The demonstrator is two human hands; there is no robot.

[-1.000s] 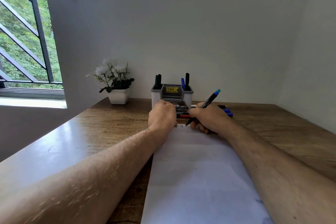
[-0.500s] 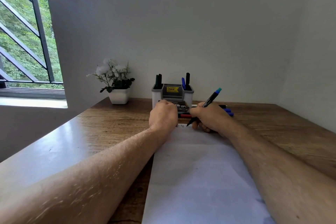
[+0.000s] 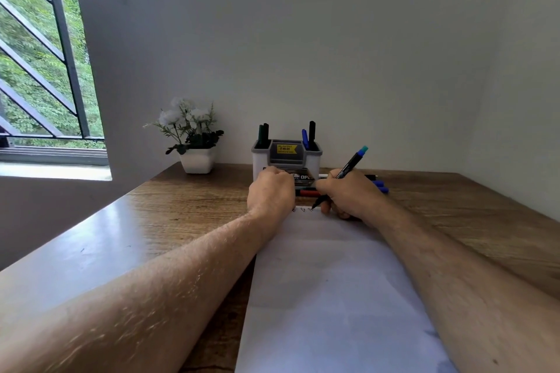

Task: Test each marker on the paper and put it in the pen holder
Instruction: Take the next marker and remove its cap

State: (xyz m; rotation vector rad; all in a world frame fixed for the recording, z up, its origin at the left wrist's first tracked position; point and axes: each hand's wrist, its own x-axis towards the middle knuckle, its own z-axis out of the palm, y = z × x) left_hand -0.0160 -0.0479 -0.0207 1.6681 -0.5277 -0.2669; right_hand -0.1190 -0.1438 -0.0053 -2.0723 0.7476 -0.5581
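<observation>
1. Far left, a barred window [image 3: 45, 54] looks out on green leaves, with its sill below it.
2. Against the back wall a small white pot of white flowers [image 3: 194, 136] stands on the wooden table [image 3: 181, 206], well left of the pen holder.
3. My left hand [image 3: 270, 195] rests as a fist at the top left corner of the paper [image 3: 327, 297]. Its fingers are curled under, and I cannot tell whether they hold anything.
4. Just behind that hand stands the grey and white pen holder [image 3: 286, 157], with a yellow price sticker on its front. Dark markers stand upright in its left compartment [image 3: 263, 133], and a blue one and a black one in its right compartment [image 3: 309, 138].
5. Between my two hands, a red marker [image 3: 307, 192] lies flat on the table in front of the holder, just beyond the paper's top edge.
6. A few small pen marks [image 3: 306, 209] show along the paper's top edge, just left of the tip I am writing with.
7. My right hand [image 3: 348, 195] has its grip clamped on a black marker [image 3: 348, 165] with a teal end. The marker slants up and to the right, its tip down on the paper near the top edge, and the heel of my hand rests on the sheet.
8. Behind my right hand, more markers lie on the table, their blue caps [image 3: 380, 186] poking out to the right.
</observation>
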